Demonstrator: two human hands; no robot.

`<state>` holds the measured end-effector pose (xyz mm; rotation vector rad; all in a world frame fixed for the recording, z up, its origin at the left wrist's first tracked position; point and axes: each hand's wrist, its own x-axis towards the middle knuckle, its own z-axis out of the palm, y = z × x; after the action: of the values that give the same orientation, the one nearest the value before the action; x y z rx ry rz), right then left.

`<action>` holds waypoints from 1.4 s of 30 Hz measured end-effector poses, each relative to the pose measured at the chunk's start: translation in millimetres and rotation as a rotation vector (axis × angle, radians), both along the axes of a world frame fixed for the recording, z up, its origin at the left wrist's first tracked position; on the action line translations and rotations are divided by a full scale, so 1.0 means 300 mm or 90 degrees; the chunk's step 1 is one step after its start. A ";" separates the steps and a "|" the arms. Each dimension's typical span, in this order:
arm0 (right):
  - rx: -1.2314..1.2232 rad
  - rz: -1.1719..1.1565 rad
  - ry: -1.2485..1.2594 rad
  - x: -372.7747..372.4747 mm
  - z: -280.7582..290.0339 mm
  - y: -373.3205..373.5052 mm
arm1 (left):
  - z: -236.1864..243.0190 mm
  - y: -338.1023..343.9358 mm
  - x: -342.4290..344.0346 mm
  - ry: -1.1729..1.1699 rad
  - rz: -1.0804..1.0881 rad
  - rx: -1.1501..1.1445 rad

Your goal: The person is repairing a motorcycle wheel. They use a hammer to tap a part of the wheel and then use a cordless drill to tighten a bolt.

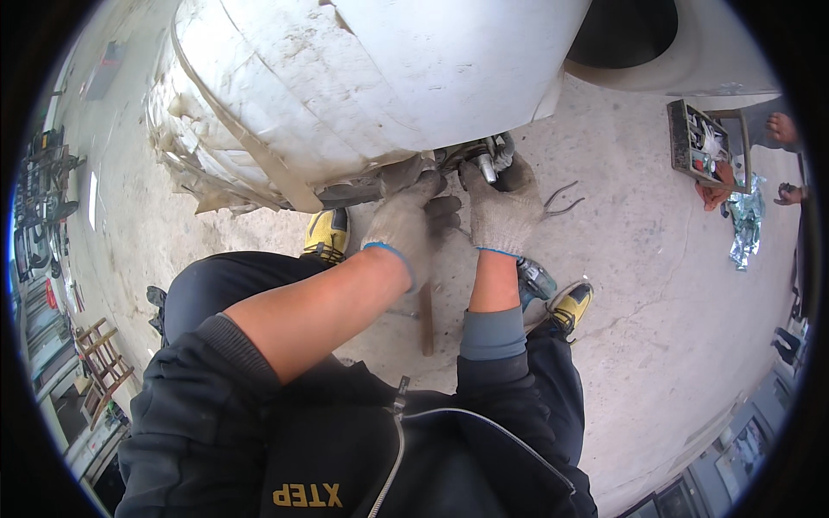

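Note:
Both my hands wear off-white knit work gloves with blue cuffs. They work under the lower edge of a large white body (380,78), which is scuffed and has torn tan tape and sheeting along its left side. My left hand (404,216) is closed, its fingers bent up against dark parts beneath that edge; what they grip is hidden. My right hand (503,214) is closed around a short shiny metal cylinder (487,167), which shows between thumb and fingers. Dark metal parts (458,154) sit just above it, partly covered by the gloves.
Beneath my forearms are a wooden handle (427,324) and a teal-and-black power tool (537,278) beside my shoe. Two thin dark prongs (566,198) stick out right of my glove. A parts crate (686,142) and crumpled foil (746,220) lie right, near another person's hands (781,129).

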<state>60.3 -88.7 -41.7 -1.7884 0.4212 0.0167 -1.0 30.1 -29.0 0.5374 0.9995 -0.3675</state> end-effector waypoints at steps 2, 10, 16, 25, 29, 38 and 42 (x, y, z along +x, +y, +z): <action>0.031 0.005 0.028 -0.008 -0.004 0.012 | -0.026 0.011 -0.011 -0.050 0.003 -0.043; 0.087 -0.005 0.040 -0.027 0.008 0.066 | -0.181 0.019 -0.075 -0.239 -0.089 0.207; -0.011 0.025 0.048 -0.011 0.027 0.064 | -0.030 0.043 -0.039 -0.071 -0.148 0.085; -0.072 0.081 0.094 -0.003 0.072 0.044 | 0.105 0.057 0.010 -0.016 -0.196 0.035; 0.024 0.019 0.011 -0.013 0.020 0.067 | 0.105 0.064 0.006 -0.024 -0.200 0.032; 0.022 0.041 0.030 -0.030 0.016 0.050 | 0.106 0.062 0.008 -0.005 -0.185 0.062; 0.060 0.002 -0.008 -0.031 0.006 0.087 | 0.089 0.067 -0.011 -0.111 -0.202 0.095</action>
<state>50.9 -62.4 -40.0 -1.6960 0.4024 0.0267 -4.3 50.1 -2.1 0.8534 0.7760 -0.5209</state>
